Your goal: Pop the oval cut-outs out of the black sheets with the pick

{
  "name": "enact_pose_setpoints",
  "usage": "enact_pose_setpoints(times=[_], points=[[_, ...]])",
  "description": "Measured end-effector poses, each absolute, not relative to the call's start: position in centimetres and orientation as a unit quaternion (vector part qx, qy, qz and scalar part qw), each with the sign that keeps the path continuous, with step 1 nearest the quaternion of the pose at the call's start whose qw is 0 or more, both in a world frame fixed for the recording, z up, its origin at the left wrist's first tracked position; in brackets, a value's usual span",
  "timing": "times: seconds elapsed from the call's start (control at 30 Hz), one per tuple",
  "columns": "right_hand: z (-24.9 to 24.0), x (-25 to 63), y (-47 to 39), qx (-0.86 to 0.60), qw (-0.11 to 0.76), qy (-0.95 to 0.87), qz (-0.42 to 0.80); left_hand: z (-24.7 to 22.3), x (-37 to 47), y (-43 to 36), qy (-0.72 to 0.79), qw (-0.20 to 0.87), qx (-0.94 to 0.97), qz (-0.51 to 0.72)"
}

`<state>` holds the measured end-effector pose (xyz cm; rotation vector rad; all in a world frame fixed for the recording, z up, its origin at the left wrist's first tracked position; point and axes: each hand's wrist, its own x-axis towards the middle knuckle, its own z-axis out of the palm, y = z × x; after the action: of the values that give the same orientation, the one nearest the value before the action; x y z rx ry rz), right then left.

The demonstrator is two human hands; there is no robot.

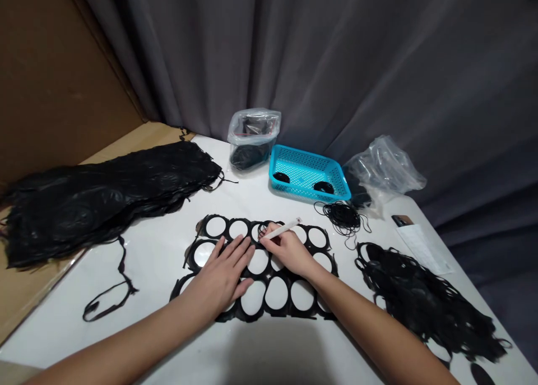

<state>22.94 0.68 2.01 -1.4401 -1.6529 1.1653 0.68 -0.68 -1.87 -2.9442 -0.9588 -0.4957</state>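
Note:
A thin black sheet [256, 278] with rows of large round holes lies flat on the white table [168, 340]. My left hand [227, 270] rests flat on its middle, fingers spread and holding nothing. Just to the right, my right hand [290, 250] is closed around a white pen-shaped tool [283, 228]. The tool's lower end points at a hole in the back row, where thin black strands show. Its tip is too small to make out.
A heap of black sheets [109, 194] lies left. Behind are an open plastic bag [254, 138] and a blue basket [311, 195] holding black rings. At right are thin black loops [342, 218], another clear bag [386, 166], a paper slip [422, 247] and black scraps [428, 295].

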Motion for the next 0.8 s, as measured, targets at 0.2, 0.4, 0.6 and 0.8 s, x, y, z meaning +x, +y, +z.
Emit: enact_pose_setpoints(times=[0.2, 0.4, 0.6, 0.8], points=[[1.9, 22.7, 0.8, -0.556, 0.321, -0.636, 0.427, -1.9, 0.7, -0.7, -0.311, 0.002, -0.936, -0.168], [1.6, 22.5, 0.5, -0.545, 0.318, -0.687, 0.360, -1.8, 0.8, -0.7, -0.308, 0.012, -0.936, -0.169], [0.5, 22.0, -0.5, -0.484, 0.282, -0.799, 0.216, -1.8, 0.7, -0.7, -0.324, -0.012, -0.935, -0.145], [2.2, 27.4, 3.4, -0.643, 0.416, -0.637, 0.089, -1.8, 0.7, -0.7, -0.328, -0.024, -0.936, -0.125]])
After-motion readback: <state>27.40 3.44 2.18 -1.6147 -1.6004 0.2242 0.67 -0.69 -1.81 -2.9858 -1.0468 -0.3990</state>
